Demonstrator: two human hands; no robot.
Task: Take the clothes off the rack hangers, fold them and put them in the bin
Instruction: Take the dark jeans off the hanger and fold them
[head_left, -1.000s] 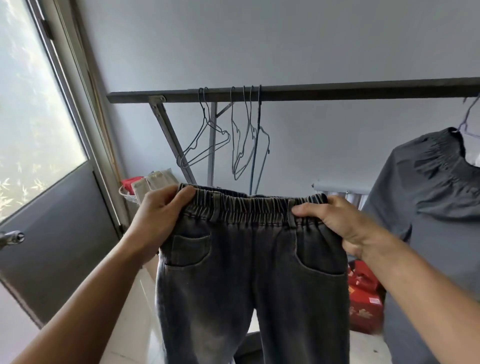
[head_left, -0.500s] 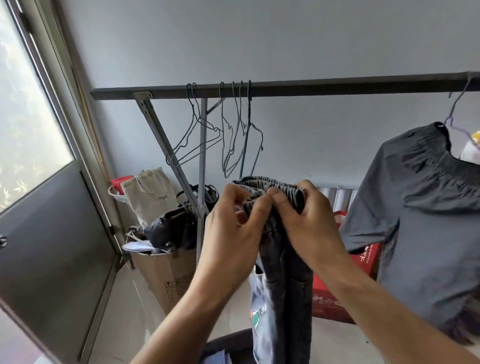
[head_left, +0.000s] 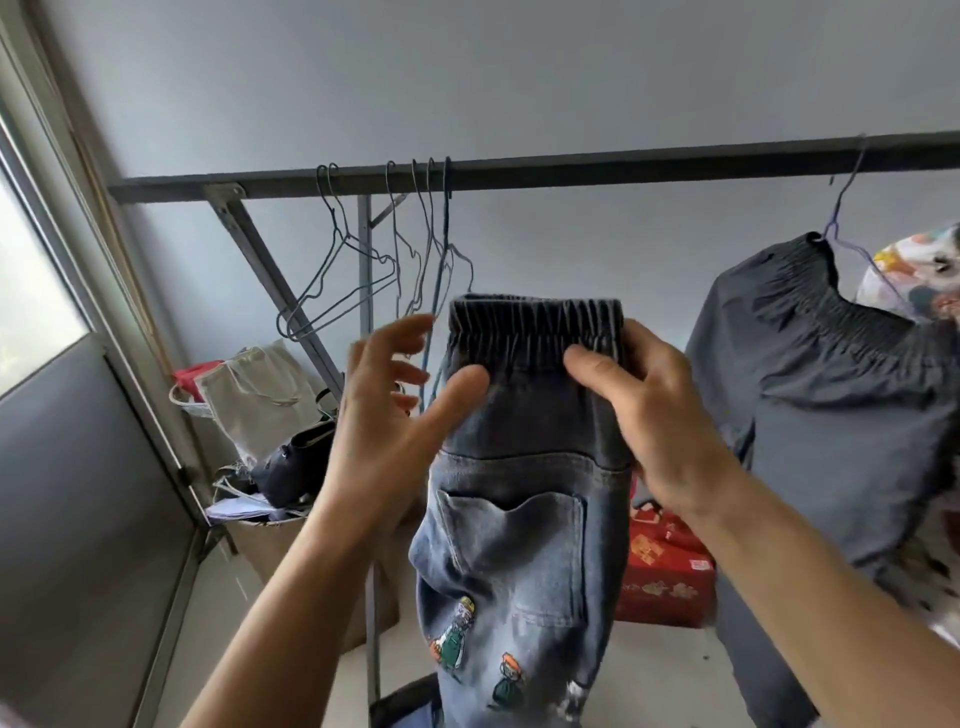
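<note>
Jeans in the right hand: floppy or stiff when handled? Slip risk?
Probably floppy: the jeans hang limp below the right hand, which pinches the gathered waistband. Likely fairly heavy for cloth, since the doubled denim hangs straight down. Slip seems unlikely; the waistband's ribbing should give grip.

Below the rack bar (head_left: 623, 167), above the held jeans (head_left: 524, 415), open room lies between the empty hangers (head_left: 395, 249) and the grey shirt (head_left: 841, 426).
</note>
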